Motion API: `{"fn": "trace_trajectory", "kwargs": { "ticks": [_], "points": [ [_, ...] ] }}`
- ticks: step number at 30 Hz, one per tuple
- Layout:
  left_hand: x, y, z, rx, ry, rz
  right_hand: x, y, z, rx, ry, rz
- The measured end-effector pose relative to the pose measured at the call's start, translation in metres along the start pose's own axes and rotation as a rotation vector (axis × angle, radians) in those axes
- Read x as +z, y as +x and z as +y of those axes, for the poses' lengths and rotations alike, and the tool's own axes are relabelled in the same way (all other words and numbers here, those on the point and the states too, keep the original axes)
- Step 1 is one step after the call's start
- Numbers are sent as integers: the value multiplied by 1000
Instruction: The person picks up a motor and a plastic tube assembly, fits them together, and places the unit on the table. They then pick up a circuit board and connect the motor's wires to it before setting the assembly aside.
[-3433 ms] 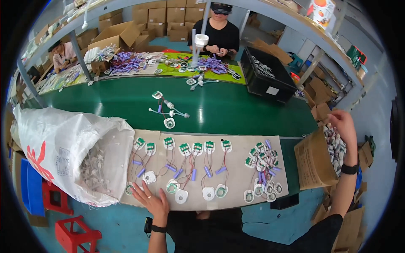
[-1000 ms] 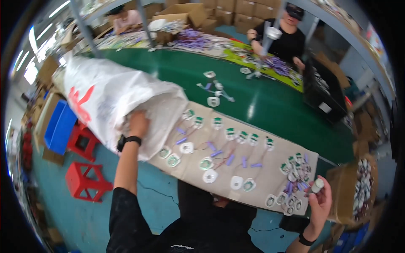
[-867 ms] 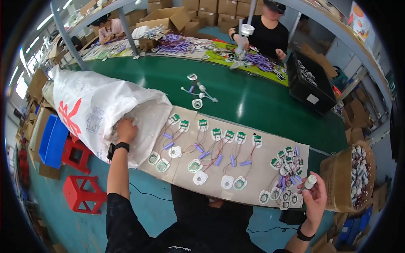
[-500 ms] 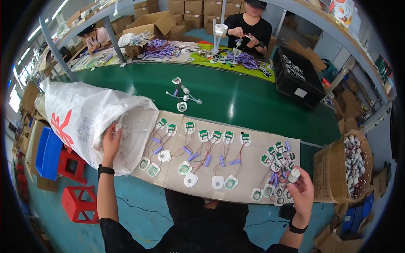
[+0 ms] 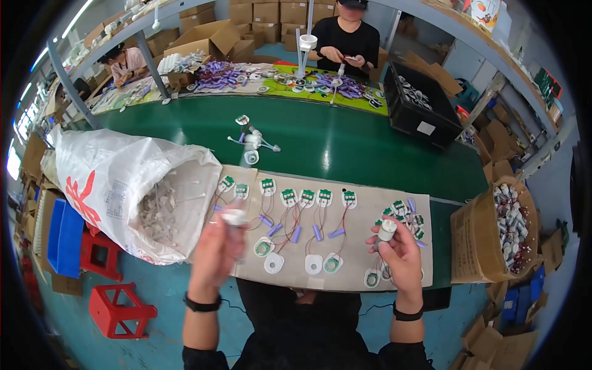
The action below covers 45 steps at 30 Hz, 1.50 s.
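Note:
My left hand (image 5: 213,256), smeared by motion, is closed around a white plastic fitting (image 5: 234,217) above the left of the cardboard-covered bench. Its exact shape is blurred. My right hand (image 5: 402,256) grips a short white cylindrical part (image 5: 387,229) between thumb and fingers, over a pile of circuit boards (image 5: 401,211) that it partly hides. Between the hands lies a row of green circuit boards (image 5: 306,197) on white plates, wired to purple cylinders (image 5: 296,234) and white discs (image 5: 313,264). Left of my left hand, a white woven sack (image 5: 123,179) gapes, with translucent plastic parts (image 5: 157,213) inside.
Behind the bench runs a green conveyor belt (image 5: 345,142) carrying a small white tubed assembly (image 5: 253,140). A black crate (image 5: 419,105) stands at far right, a filled cardboard box (image 5: 475,240) nearer. Red stools (image 5: 120,310) are at left. Across the belt a person (image 5: 348,40) handles parts.
My left hand has come out of the sack and moved right with the white fitting. My right hand, still holding the cylindrical part, has shifted left and slightly up.

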<state>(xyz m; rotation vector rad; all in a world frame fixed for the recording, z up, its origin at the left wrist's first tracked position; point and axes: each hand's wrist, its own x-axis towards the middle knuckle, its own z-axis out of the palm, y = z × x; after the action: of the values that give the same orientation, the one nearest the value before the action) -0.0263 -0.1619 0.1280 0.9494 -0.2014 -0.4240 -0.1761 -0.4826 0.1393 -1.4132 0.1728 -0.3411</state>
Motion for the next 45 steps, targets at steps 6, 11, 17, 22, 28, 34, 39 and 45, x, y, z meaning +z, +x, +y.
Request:
{"fn": "trace_trajectory", "kwargs": {
  "ticks": [6,11,17,22,28,34,39,45],
  "points": [
    [56,7,-56,-276,-128,-167,-4,-8,0,-32,-17,37],
    [77,14,-72,-198,359,-213,-17,-12,0,-20,27,93],
    [92,25,-84,-30,531,-96,-17,-11,-4,-250,45,268],
    [83,28,-91,-62,567,-94,-26,-9,-27,-370,65,381],
    [96,14,-76,-363,409,-336,-9,-3,-20,-187,289,244],
    [93,-1,-79,-349,231,-487,8,3,-12,-105,445,102],
    [95,-18,-81,-306,266,-465,16,-9,-17,-99,508,61],
    [88,-46,-95,-166,349,-384,19,-42,-8,-101,531,18]
  ]
}}
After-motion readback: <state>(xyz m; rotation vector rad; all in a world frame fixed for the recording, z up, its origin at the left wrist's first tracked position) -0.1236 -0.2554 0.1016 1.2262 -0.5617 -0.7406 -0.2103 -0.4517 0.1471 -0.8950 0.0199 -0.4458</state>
